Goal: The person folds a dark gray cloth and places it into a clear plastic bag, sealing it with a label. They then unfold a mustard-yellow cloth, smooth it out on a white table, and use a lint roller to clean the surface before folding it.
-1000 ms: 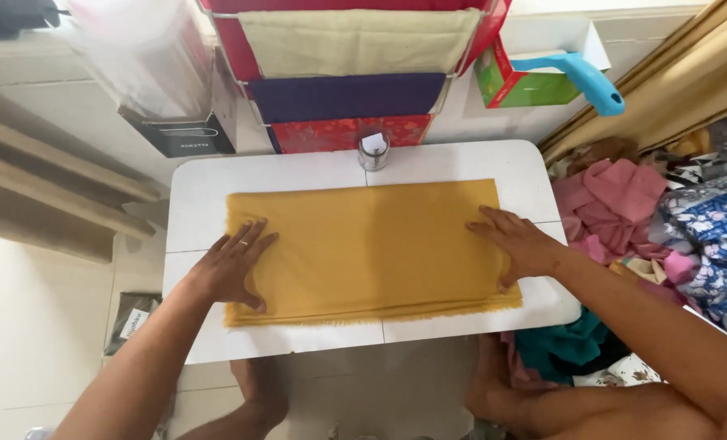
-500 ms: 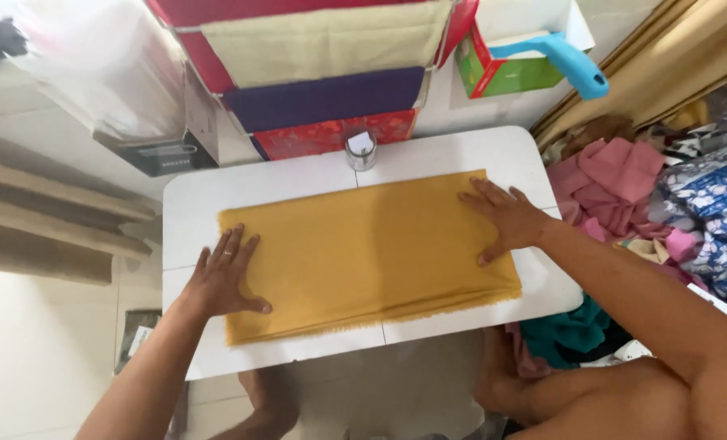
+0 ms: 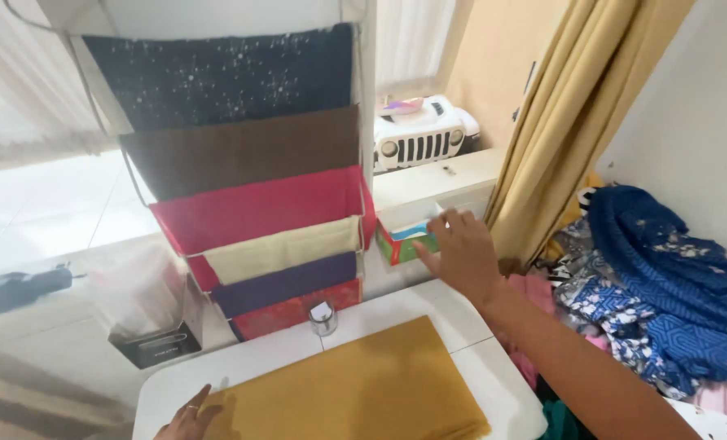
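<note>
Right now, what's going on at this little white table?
A person is working over a small white table where a folded mustard-yellow cloth lies flat. Their left hand rests at the cloth's near left edge. Their right hand reaches away to a green and red tissue box beside a hanging rack of folded coloured fabrics. A heap of blue patterned clothes lies to the right.

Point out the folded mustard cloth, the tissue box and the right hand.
folded mustard cloth (image 3: 355,391), head view, on its flat top face.
tissue box (image 3: 402,243), head view, on its green and red front side.
right hand (image 3: 461,257), head view, on the back of the hand, which is at the box.
</note>
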